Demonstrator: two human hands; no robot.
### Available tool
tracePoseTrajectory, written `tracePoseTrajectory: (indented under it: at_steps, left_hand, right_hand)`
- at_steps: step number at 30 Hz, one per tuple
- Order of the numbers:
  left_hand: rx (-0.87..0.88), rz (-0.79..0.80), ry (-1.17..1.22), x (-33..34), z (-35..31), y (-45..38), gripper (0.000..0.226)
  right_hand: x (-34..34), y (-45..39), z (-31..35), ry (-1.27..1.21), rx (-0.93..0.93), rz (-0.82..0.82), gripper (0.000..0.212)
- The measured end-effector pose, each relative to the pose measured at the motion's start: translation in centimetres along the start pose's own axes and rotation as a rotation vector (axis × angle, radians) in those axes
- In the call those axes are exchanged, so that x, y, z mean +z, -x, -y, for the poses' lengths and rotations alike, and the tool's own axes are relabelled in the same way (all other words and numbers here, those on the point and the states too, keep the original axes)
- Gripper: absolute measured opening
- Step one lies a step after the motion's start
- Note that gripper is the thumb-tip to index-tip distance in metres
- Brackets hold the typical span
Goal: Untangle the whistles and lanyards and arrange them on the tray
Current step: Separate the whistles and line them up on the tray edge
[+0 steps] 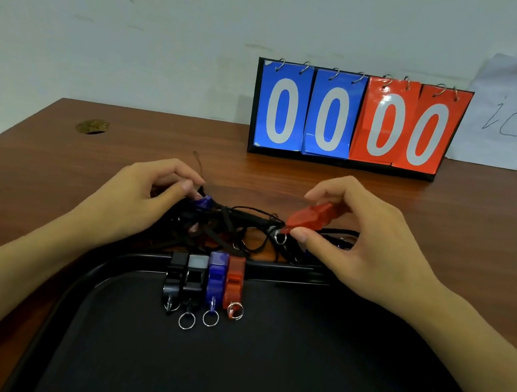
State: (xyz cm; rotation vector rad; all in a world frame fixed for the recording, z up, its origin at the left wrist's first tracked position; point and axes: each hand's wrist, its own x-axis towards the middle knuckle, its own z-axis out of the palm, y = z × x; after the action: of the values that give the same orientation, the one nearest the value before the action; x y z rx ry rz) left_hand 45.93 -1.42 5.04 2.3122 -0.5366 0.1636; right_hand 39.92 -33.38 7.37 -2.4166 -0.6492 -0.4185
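— Even, soft indoor light, moderately bright; no hard shadows, only faint ones under the hands on the table point(49, 159).

— Any glare?

— Yes, white sheen on the scoreboard point(355, 121), strongest on the red cards. Dull reflection along the black tray point(285, 390) rim.

— Sharpness?

— Slightly soft overall, grainy in the dark tangle of lanyards point(231, 225). Wide-angle bending toward the edges; forearms stretched at the corners.

Four whistles, black point(174, 276), black with a grey tip point(194, 278), blue point(216, 278) and red point(234, 281), stand side by side at the black tray's point(285, 390) far rim. Beyond it, tangled black lanyards point(227, 228) hold a blue whistle point(202, 201) and a raised red whistle point(310, 217).
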Motion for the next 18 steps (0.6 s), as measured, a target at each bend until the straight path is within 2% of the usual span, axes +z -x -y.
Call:
tracePoseTrajectory:
  at_steps: [3,6,9,12,15,18]
  left_hand:
    - [-0.017,0.097,0.022,-0.4,0.2,-0.2,0.026]
    - [-0.020,0.183,0.042,-0.8,0.1,-0.3,0.033]
    - [-0.020,0.231,0.044,-0.9,-0.1,-0.3,0.036]
    - [-0.036,0.298,0.064,-1.1,-0.2,-0.3,0.043]
    - [-0.026,0.343,0.032,-1.4,-0.3,-0.3,0.041]
    - [-0.007,0.322,0.042,-1.3,-0.3,-0.3,0.038]
  right_hand:
    - [-0.1,0.1,0.6,-0.042,-0.027,0.017,0.038]
    - [-0.2,0.4,1.7,-0.215,-0.017,0.043,0.035]
    - [0.2,0.9,2.6,-0.388,0.021,0.183,0.029]
    - [0.8,1.3,2.7,-0.435,0.060,0.311,0.027]
    - [1.0,1.3,2.5,-0.447,0.072,0.315,0.027]
    - [1.0,1.2,2.3,-0.467,0.088,0.296,0.027]
